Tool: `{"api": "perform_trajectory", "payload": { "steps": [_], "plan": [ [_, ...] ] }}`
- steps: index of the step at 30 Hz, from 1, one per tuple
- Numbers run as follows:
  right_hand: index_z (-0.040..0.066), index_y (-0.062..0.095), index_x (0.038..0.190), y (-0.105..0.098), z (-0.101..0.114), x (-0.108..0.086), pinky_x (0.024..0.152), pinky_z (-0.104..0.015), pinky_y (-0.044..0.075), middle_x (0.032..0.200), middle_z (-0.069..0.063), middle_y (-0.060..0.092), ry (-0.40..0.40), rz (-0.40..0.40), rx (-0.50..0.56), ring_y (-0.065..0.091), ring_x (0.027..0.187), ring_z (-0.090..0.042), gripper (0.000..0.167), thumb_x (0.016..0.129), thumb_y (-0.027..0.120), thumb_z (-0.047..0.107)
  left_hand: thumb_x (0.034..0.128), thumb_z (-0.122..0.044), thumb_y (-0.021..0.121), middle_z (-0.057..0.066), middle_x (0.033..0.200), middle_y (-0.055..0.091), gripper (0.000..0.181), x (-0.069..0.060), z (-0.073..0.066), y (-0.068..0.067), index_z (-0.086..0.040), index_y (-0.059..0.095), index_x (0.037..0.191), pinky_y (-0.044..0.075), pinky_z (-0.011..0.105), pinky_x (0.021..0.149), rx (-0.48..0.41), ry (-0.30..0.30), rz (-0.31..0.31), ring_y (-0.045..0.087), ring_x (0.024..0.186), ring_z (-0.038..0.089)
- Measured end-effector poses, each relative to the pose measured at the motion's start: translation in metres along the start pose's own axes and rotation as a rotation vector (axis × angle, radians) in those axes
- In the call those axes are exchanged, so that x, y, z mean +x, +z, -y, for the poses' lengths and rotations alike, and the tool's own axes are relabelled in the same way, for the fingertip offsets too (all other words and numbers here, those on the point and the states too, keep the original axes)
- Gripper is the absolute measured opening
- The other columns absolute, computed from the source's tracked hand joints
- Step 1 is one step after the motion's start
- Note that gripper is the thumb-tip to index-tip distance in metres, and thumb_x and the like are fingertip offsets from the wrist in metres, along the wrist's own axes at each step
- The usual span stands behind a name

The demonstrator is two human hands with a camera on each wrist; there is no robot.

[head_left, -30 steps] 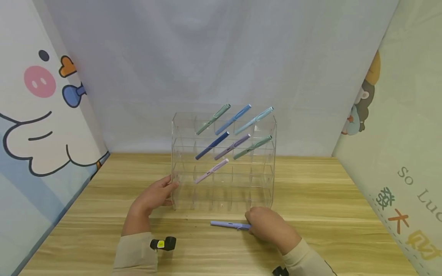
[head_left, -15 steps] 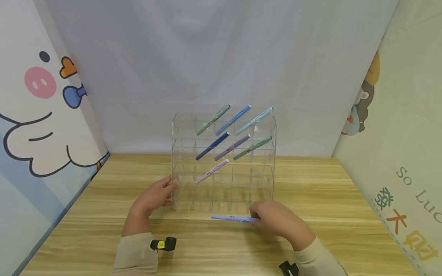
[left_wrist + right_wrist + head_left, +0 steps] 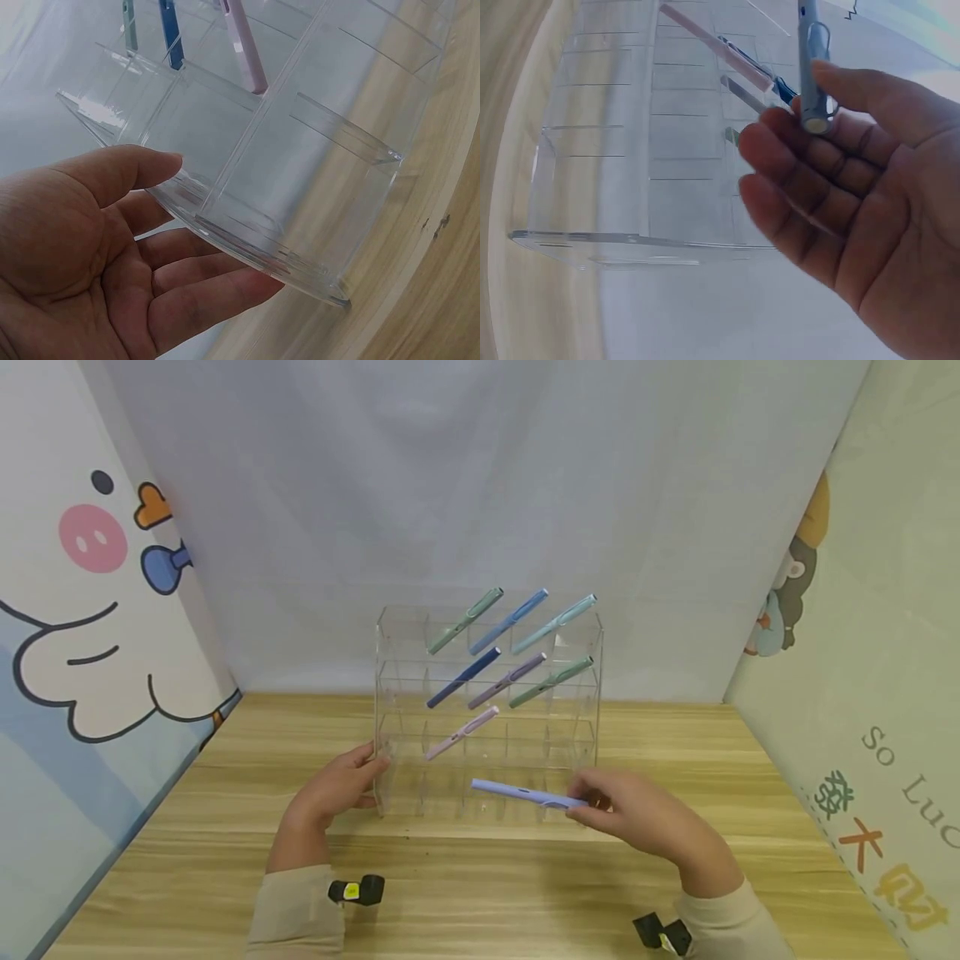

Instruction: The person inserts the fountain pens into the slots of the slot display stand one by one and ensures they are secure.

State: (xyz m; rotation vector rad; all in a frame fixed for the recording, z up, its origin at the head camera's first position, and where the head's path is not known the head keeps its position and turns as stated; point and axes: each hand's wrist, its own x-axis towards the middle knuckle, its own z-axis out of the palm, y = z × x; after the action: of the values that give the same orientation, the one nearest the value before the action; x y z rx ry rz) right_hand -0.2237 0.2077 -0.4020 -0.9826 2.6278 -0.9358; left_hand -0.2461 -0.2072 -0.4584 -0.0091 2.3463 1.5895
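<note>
A clear acrylic pen rack (image 3: 598,727) with stepped rows of compartments stands on the table. My left hand (image 3: 337,787) holds its left side panel; in the left wrist view the thumb (image 3: 154,169) lies over the edge and the fingers sit along the outer side. My right hand (image 3: 637,814) pinches a lavender pen (image 3: 517,792) by its clip end between thumb and fingers, in front of the rack's lowest row. The pen lies nearly level, its other end pointing left. In the right wrist view that pen (image 3: 808,71) looks grey-blue.
Three pens lean in the top row, including a light blue pen (image 3: 555,622). The row below holds a dark blue pen (image 3: 463,677), a purple pen (image 3: 507,681) and a green pen (image 3: 551,682). A pink pen (image 3: 462,732) leans lower. Curtains and printed panels surround the wooden table (image 3: 480,893).
The right hand has lifted the lavender pen off the table, bringing it up and rightward to the front of the rack. My left hand stays in place on the rack's side.
</note>
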Motion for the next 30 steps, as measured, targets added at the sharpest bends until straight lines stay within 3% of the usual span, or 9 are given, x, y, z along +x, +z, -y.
{"api": "perform_trajectory", "payload": {
  "steps": [8, 12, 19, 23, 26, 30],
  "plan": [
    [0.021, 0.063, 0.102, -0.005, -0.008, -0.002, 0.068, -0.027, 0.054, 0.088, 0.007, 0.067, -0.137, -0.118, 0.155, 0.065, 0.078, -0.007, 0.005, 0.097, 0.063, 0.024, 0.1061, -0.037, 0.043, 0.021, 0.159, 0.026, 0.06, 0.0, 0.001, -0.001, -0.017, 0.02, 0.158, 0.051, 0.044, 0.1, -0.003, 0.008, -0.004, 0.032, 0.143, 0.041],
    [0.018, 0.064, 0.102, -0.006, -0.008, -0.002, 0.066, -0.026, 0.054, 0.089, 0.004, 0.07, -0.198, -0.175, 0.228, 0.064, 0.076, -0.008, 0.008, 0.097, 0.063, 0.013, 0.1046, -0.042, 0.045, 0.021, 0.158, 0.028, 0.064, -0.001, 0.001, -0.002, -0.017, 0.02, 0.158, 0.051, 0.044, 0.1, -0.001, 0.007, -0.005, 0.033, 0.142, 0.041],
    [0.007, 0.063, 0.107, -0.01, -0.007, -0.002, 0.073, -0.026, 0.058, 0.102, -0.01, 0.071, -0.315, -0.219, 0.393, 0.068, 0.085, -0.01, 0.016, 0.096, 0.059, -0.003, 0.1047, -0.041, 0.045, 0.021, 0.158, 0.029, 0.063, -0.002, 0.0, -0.002, -0.019, 0.021, 0.158, 0.051, 0.044, 0.1, -0.002, 0.008, -0.014, 0.034, 0.142, 0.041],
    [-0.004, 0.059, 0.112, -0.013, -0.01, -0.001, 0.082, -0.028, 0.058, 0.114, -0.018, 0.07, -0.439, -0.237, 0.552, 0.07, 0.1, -0.019, 0.023, 0.094, 0.051, -0.015, 0.1048, -0.04, 0.045, 0.02, 0.158, 0.03, 0.061, -0.001, 0.0, 0.0, -0.019, 0.024, 0.158, 0.051, 0.044, 0.1, -0.003, 0.007, -0.021, 0.034, 0.142, 0.04],
    [-0.013, 0.053, 0.114, -0.016, -0.012, -0.001, 0.086, -0.034, 0.058, 0.112, -0.023, 0.068, -0.526, -0.268, 0.626, 0.069, 0.105, -0.024, 0.025, 0.093, 0.045, -0.022, 0.1047, -0.04, 0.045, 0.02, 0.157, 0.03, 0.061, 0.0, 0.001, 0.001, -0.019, 0.024, 0.158, 0.051, 0.044, 0.1, -0.001, 0.014, -0.014, 0.034, 0.142, 0.04],
    [-0.013, 0.051, 0.117, -0.019, -0.012, -0.002, 0.085, -0.035, 0.059, 0.107, -0.018, 0.07, -0.465, -0.353, 0.615, 0.071, 0.102, -0.023, 0.023, 0.096, 0.045, -0.017, 0.1054, -0.039, 0.044, 0.02, 0.158, 0.03, 0.06, 0.002, 0.003, 0.001, -0.019, 0.023, 0.158, 0.051, 0.046, 0.1, -0.007, 0.017, -0.008, 0.034, 0.142, 0.04]
  ]
}}
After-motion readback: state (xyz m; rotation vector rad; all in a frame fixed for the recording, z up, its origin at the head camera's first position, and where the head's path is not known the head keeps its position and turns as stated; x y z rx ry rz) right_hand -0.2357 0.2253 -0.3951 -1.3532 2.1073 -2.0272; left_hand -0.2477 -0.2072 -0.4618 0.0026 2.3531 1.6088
